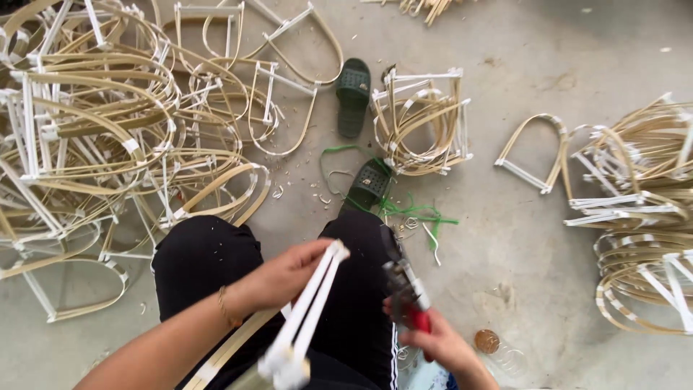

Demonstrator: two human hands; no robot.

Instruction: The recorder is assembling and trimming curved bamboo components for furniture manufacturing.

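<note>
Lower centre, the left hand [278, 278] closes its grip on a white-taped bamboo frame [307, 318] over the lap; the right hand [440, 347] clasps red-handled pliers [406, 289]. Finished frames [94, 137] heap the floor [520, 238] upper left and right.

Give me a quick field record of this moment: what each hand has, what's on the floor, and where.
left hand: grips a bamboo frame bound with white strips, held over the lap
right hand: holds red-handled pliers, tip pointing up beside the frame
left of floor: big tangled frame pile
centre: small frame stack, two green sandals, green string
right: single frame, neat frame stack
floor: grey concrete, scattered shavings
</note>
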